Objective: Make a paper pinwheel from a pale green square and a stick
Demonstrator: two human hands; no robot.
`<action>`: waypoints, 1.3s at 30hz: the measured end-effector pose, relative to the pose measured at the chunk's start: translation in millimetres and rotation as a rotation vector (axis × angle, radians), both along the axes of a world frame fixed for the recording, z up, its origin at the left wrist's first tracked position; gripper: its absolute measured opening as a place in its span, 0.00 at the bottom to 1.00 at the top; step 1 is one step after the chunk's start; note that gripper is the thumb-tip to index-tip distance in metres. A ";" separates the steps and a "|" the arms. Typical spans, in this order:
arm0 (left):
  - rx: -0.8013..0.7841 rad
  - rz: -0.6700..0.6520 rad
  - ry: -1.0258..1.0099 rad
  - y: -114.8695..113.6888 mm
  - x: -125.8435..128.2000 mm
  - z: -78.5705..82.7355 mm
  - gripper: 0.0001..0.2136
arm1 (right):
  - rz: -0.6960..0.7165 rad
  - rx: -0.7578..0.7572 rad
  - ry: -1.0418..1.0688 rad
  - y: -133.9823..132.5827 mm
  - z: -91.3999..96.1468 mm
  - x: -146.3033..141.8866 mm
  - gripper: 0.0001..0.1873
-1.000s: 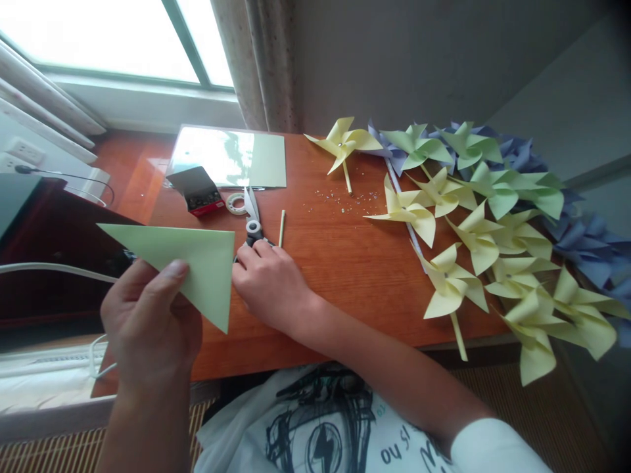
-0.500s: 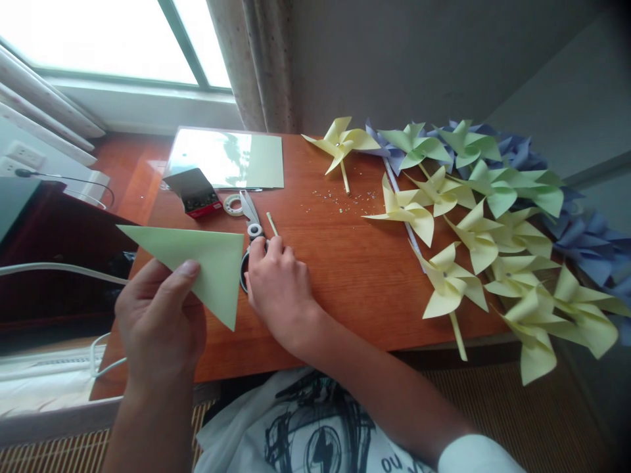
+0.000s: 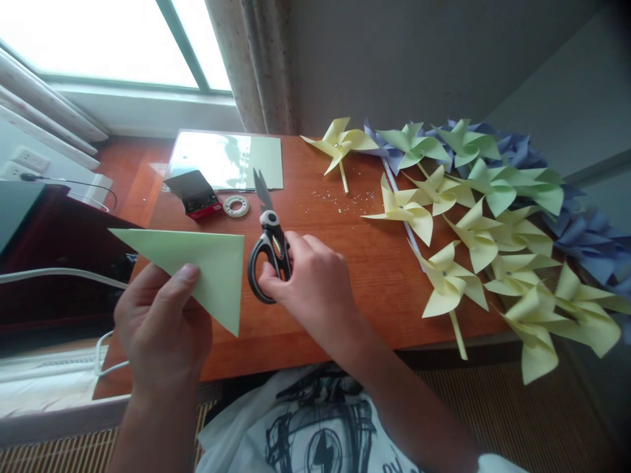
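A light green sheet of paper folded into a triangle (image 3: 217,266) is pinched between the thumb and fingers of my left hand (image 3: 165,322), above the table's left part. My right hand (image 3: 318,282) grips the black-and-white scissors (image 3: 269,236) by their handles. Their blades point away from me and stand slightly apart. The scissors are just right of the folded paper, not touching it.
A tape roll (image 3: 236,206) and an open dark box (image 3: 194,197) sit on the wooden table (image 3: 315,315). Behind lies a stack of paper in a glossy sleeve (image 3: 266,161). Yellow pinwheels (image 3: 446,279), green pinwheels (image 3: 414,144) and purple ones (image 3: 591,246) crowd the right side.
My right hand has picked the scissors up off the table and drawn them right and nearer to me. The folded paper stays in my left hand, barely moved.
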State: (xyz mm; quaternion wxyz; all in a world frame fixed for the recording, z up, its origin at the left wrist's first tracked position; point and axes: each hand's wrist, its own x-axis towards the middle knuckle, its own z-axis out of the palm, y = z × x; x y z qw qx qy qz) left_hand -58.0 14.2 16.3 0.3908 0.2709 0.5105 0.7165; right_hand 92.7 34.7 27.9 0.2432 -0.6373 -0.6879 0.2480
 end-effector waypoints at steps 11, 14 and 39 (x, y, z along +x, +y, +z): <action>-0.062 -0.419 0.051 10.4 32.6 -16.1 0.08 | -0.019 -0.414 1.296 -27.0 -30.2 96.5 0.27; -0.067 -0.521 0.066 17.6 44.5 -15.0 0.08 | -0.040 -0.402 1.273 -30.9 -31.4 103.5 0.23; -0.309 -0.717 0.137 39.8 74.3 -26.9 0.08 | -0.303 -0.107 1.129 15.0 -42.8 91.0 0.23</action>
